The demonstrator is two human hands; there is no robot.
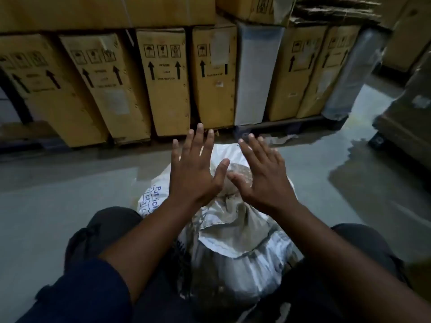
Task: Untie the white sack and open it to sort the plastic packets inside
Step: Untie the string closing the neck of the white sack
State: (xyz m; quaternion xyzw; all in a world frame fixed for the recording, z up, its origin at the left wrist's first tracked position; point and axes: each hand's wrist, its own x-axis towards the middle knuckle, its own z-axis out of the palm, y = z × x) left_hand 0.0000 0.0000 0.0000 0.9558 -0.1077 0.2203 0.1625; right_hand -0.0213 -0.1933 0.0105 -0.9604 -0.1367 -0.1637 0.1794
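Note:
A white woven sack with blue print lies on the grey floor between my knees, its gathered neck pointing away from me. My left hand is held above the sack's far end, palm down, fingers straight and spread, holding nothing. My right hand hovers beside it in the same flat pose, thumbs nearly meeting. Between the thumbs shows a brownish bunched part of the sack's neck. No plastic packets are visible.
A row of tall yellow-brown cartons with arrow marks stands on a dark pallet just beyond the sack. A plastic-wrapped white carton stands among them. Another wrapped stack stands at the right. Grey floor spreads to the left.

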